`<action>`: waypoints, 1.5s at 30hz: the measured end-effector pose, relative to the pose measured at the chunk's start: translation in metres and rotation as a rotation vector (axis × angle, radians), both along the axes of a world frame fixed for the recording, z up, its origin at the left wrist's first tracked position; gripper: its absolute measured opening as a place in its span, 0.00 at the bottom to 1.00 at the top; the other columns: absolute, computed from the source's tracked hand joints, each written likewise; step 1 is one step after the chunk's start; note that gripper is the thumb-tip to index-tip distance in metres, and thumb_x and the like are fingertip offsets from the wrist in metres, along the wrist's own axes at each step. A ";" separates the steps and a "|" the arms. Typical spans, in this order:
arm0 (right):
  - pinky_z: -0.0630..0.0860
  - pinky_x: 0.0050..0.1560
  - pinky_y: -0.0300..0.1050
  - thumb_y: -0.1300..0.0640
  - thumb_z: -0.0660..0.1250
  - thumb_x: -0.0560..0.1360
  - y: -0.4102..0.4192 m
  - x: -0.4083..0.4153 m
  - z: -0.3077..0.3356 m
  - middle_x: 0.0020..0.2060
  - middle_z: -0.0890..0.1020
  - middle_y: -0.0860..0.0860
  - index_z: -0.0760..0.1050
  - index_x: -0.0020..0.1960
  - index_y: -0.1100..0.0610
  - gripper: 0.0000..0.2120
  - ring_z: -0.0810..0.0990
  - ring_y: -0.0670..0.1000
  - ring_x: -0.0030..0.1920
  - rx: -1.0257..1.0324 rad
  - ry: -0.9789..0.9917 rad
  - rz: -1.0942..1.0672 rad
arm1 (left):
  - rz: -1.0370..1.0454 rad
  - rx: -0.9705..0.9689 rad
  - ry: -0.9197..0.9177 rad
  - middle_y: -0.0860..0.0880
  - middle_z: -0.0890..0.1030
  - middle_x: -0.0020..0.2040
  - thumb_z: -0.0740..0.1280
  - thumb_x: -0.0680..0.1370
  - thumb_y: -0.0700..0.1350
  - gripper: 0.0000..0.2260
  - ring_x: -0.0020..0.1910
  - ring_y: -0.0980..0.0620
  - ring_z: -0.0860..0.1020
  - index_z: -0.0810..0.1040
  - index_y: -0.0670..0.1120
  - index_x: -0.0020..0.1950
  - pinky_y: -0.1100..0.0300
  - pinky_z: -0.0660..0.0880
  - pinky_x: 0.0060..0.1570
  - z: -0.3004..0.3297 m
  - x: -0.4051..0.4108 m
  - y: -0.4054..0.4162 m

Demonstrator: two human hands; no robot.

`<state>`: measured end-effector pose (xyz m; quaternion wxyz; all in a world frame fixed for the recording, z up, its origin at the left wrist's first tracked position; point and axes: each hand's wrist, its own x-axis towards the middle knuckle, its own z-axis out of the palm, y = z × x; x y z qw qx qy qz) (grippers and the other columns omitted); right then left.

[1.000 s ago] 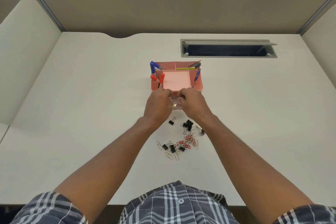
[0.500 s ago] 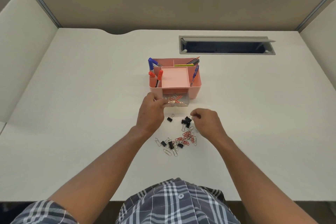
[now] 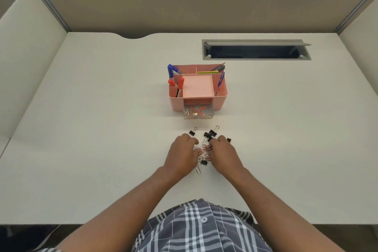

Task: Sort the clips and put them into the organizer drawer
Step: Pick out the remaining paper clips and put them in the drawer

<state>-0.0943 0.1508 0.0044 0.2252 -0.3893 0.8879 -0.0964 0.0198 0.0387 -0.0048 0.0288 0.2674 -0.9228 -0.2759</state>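
A pink desk organizer (image 3: 219, 100) stands mid-desk with its clear drawer (image 3: 198, 114) pulled out toward me; red and silver paper clips lie inside it. Nearer to me is a loose pile of red and silver paper clips (image 3: 205, 152) mixed with black binder clips. More black binder clips (image 3: 210, 134) lie just beyond the pile, one (image 3: 192, 133) to the left and one (image 3: 229, 139) to the right. My left hand (image 3: 182, 155) rests on the pile's left side with fingers spread. My right hand (image 3: 225, 155) is curled over its right side, fingertips down among the clips, hiding its grip.
Red and blue markers (image 3: 180, 84), pencils and a blue pen stand in the organizer's compartments. An open grey cable hatch (image 3: 255, 50) is set into the desk at the back right. Partition walls enclose the desk on three sides.
Both hands have left the drawer front and come back toward me onto the clip pile. The drawer now stands open with paper clips in it.
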 end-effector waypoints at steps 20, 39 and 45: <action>0.72 0.42 0.40 0.57 0.67 0.76 0.001 -0.013 0.012 0.37 0.80 0.46 0.82 0.49 0.54 0.05 0.78 0.48 0.40 -0.229 -0.296 -0.247 | 0.054 0.021 -0.133 0.48 0.82 0.46 0.60 0.76 0.38 0.09 0.47 0.45 0.78 0.78 0.46 0.51 0.51 0.75 0.45 -0.005 -0.004 -0.008; 0.72 0.42 0.38 0.61 0.70 0.74 0.000 -0.017 0.012 0.36 0.82 0.47 0.82 0.45 0.54 0.04 0.79 0.47 0.37 -0.295 -0.431 -0.368 | -0.074 -0.032 -0.135 0.46 0.76 0.48 0.64 0.77 0.44 0.06 0.49 0.45 0.74 0.79 0.46 0.48 0.50 0.73 0.46 -0.003 -0.022 -0.008; 0.71 0.39 0.35 0.60 0.70 0.74 -0.003 -0.019 0.015 0.37 0.83 0.47 0.82 0.46 0.54 0.04 0.79 0.46 0.37 -0.304 -0.419 -0.361 | -0.138 -0.100 -0.197 0.44 0.76 0.45 0.60 0.76 0.42 0.08 0.46 0.43 0.74 0.77 0.42 0.44 0.49 0.73 0.44 0.002 -0.025 -0.010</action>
